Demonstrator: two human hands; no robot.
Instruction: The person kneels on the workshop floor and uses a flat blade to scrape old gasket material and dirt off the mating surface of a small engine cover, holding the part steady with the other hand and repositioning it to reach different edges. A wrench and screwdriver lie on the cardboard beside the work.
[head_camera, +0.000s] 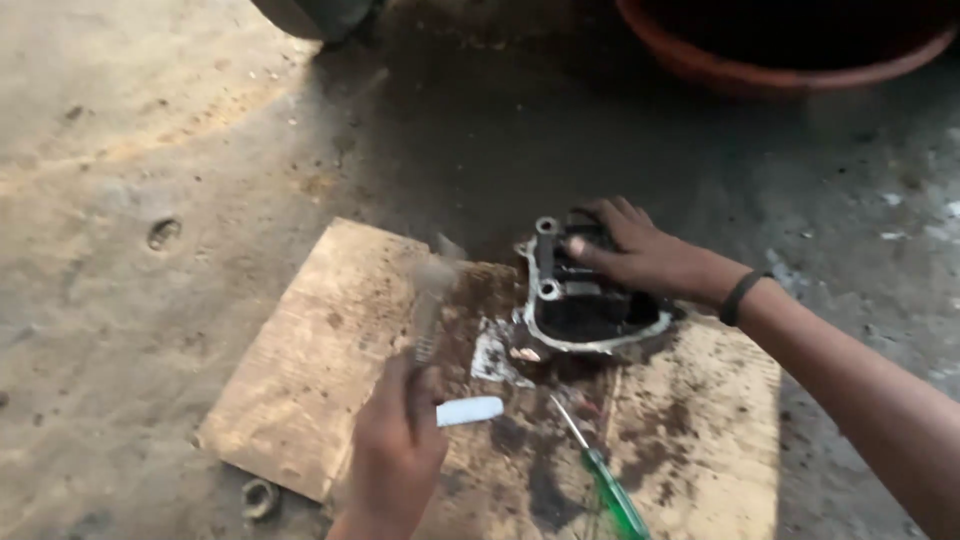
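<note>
A dark, greasy metal engine part (580, 300) with a pale gasket rim lies on an oil-stained cardboard sheet (320, 350). My right hand (640, 250), with a black band on the wrist, rests on top of the part and grips it. My left hand (395, 450) is closed around the handle of a small hammer (432, 290), whose head is blurred in the air left of the part. A small white strip (470, 410) lies just right of my left hand.
A green-handled screwdriver (605, 480) lies on the cardboard below the part. A metal nut (260, 497) sits on the concrete floor (140, 200) by the cardboard's lower left corner. A large reddish basin (780, 65) stands at the top right.
</note>
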